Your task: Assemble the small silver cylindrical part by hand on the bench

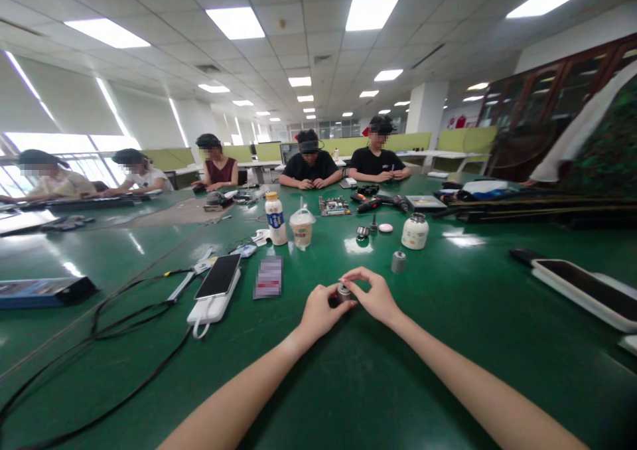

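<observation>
My left hand (317, 309) is curled around a small grey metal cylinder (343, 293) on the green table, holding it from the side. Bent over from the right, my right hand (377, 296) has its fingertips at the cylinder's top, where a small knob-like part shows. The fingers partly cover the cylinder, so its lower side is hidden. A similar metal cylinder (398, 262) with a small top stub stands upright a little beyond my right hand.
Ahead stand a bottle (277, 220), a lidded plastic cup (301, 227) and a white jar (415, 231). To the left lie a phone (217, 277) on a white power bank (213, 308), black cables (144, 310) and a printed packet (269, 277). Several people sit across the table.
</observation>
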`<state>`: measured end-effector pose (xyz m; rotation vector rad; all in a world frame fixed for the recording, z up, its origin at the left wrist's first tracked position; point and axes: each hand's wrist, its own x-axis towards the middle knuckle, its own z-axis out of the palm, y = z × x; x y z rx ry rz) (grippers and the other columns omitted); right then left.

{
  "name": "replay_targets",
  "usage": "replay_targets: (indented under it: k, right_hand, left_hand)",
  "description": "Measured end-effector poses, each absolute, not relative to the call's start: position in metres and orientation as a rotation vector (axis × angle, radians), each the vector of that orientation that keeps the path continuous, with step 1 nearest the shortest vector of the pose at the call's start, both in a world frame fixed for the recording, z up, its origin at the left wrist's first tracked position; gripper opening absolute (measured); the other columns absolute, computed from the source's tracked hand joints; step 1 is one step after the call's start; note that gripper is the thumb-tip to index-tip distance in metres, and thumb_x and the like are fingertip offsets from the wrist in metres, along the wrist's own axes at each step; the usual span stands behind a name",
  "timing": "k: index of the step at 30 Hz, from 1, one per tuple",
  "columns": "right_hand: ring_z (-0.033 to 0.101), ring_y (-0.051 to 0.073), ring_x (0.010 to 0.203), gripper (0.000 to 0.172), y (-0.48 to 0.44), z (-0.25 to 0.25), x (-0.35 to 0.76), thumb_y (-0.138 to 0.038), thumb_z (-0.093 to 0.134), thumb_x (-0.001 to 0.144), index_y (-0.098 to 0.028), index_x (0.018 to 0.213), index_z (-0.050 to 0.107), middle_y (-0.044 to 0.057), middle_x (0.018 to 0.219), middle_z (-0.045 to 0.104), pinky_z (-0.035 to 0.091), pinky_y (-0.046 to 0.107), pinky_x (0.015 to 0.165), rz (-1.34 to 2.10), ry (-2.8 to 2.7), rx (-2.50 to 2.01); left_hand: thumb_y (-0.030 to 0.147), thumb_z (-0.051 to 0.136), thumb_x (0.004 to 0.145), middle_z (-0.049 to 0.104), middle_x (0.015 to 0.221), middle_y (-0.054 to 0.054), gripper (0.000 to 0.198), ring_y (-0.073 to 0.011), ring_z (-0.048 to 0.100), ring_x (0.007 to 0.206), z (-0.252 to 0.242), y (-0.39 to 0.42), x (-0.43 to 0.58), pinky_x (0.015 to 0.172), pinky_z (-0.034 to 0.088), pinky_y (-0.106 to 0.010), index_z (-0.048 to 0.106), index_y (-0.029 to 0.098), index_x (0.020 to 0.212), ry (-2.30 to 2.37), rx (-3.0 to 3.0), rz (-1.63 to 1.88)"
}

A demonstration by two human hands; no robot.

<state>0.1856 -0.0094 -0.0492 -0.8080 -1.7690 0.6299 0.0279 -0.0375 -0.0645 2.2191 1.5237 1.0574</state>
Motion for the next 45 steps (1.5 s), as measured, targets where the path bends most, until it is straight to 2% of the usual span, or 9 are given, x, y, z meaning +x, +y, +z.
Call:
replay_targets:
  k: [4, 10, 15, 21, 29, 36, 42, 45]
  right_hand:
    - [0.068, 0.021, 0.083, 0.007, -0.011, -0.050, 0.185, -0.027, 0.064, 0.080, -0.022, 0.084, 0.068, 0.002, 0.084, 0.072, 0.052, 0.036, 0.082, 0.605, -1.788, -0.828]
    - [0.069, 0.021, 0.075, 0.016, -0.010, -0.049, 0.189, -0.032, 0.056, 0.088, -0.021, 0.099, 0.057, 0.001, 0.068, 0.069, 0.048, 0.039, 0.085, 0.543, -1.652, -0.916]
    - [0.070, 0.022, 0.084, 0.022, -0.012, -0.046, 0.188, -0.029, 0.066, 0.078, -0.021, 0.098, 0.059, 0.003, 0.085, 0.072, 0.051, 0.035, 0.083, 0.591, -1.727, -0.863]
    - [0.070, 0.019, 0.079, 0.018, -0.013, -0.044, 0.185, -0.023, 0.068, 0.075, -0.022, 0.093, 0.063, 0.001, 0.083, 0.071, 0.054, 0.031, 0.076, 0.627, -1.772, -0.842]
    - [0.071, 0.022, 0.087, 0.024, 0.008, -0.044, 0.202, -0.034, 0.067, 0.079, -0.020, 0.096, 0.057, 0.005, 0.088, 0.073, 0.049, 0.036, 0.087, 0.569, -1.642, -0.927]
    - [0.072, 0.026, 0.078, 0.018, 0.027, -0.076, 0.230, -0.028, 0.072, 0.070, -0.022, 0.085, 0.064, 0.002, 0.071, 0.075, 0.050, 0.041, 0.082, 0.630, -1.715, -1.095]
    - [0.072, 0.025, 0.082, 0.021, 0.028, -0.081, 0.231, -0.026, 0.077, 0.065, -0.022, 0.084, 0.067, 0.003, 0.080, 0.076, 0.053, 0.038, 0.083, 0.694, -1.764, -1.081]
    - [0.073, 0.025, 0.081, 0.018, 0.025, -0.070, 0.226, -0.029, 0.074, 0.070, -0.020, 0.084, 0.066, 0.005, 0.082, 0.076, 0.054, 0.039, 0.082, 0.710, -1.739, -1.047]
  left_hand:
    - [0.041, 0.068, 0.077, 0.072, 0.080, -0.001, 0.025, -0.0204, 0.060, 0.077, -0.065, -0.038, 0.028, 0.069, 0.042, -0.028, 0.071, 0.022, 0.094, 1.538, 2.210, 1.046]
    - [0.043, 0.070, 0.076, 0.073, 0.081, -0.001, 0.029, -0.0201, 0.060, 0.075, -0.064, -0.039, 0.029, 0.068, 0.042, -0.028, 0.072, 0.024, 0.099, 1.534, 2.208, 1.072]
    - [0.041, 0.069, 0.077, 0.073, 0.079, -0.001, 0.027, -0.0203, 0.061, 0.076, -0.065, -0.038, 0.029, 0.068, 0.042, -0.028, 0.072, 0.023, 0.097, 1.527, 2.218, 1.067]
    - [0.041, 0.069, 0.078, 0.073, 0.080, 0.000, 0.027, -0.0198, 0.060, 0.075, -0.065, -0.038, 0.027, 0.068, 0.041, -0.027, 0.071, 0.024, 0.099, 1.499, 2.242, 1.060]
    - [0.045, 0.070, 0.076, 0.072, 0.080, -0.001, 0.030, -0.0194, 0.060, 0.075, -0.063, -0.040, 0.029, 0.068, 0.042, -0.027, 0.071, 0.023, 0.097, 1.501, 2.240, 1.086]
    - [0.045, 0.071, 0.076, 0.071, 0.078, -0.001, 0.029, -0.0188, 0.060, 0.074, -0.064, -0.040, 0.029, 0.067, 0.043, -0.026, 0.072, 0.023, 0.095, 1.506, 2.235, 1.097]
    - [0.045, 0.071, 0.075, 0.071, 0.077, -0.001, 0.029, -0.0192, 0.060, 0.074, -0.065, -0.040, 0.029, 0.066, 0.042, -0.027, 0.073, 0.024, 0.095, 1.502, 2.229, 1.101]
    - [0.045, 0.071, 0.075, 0.071, 0.078, -0.001, 0.031, -0.0194, 0.060, 0.073, -0.065, -0.040, 0.030, 0.067, 0.043, -0.027, 0.072, 0.023, 0.096, 1.508, 2.220, 1.105]
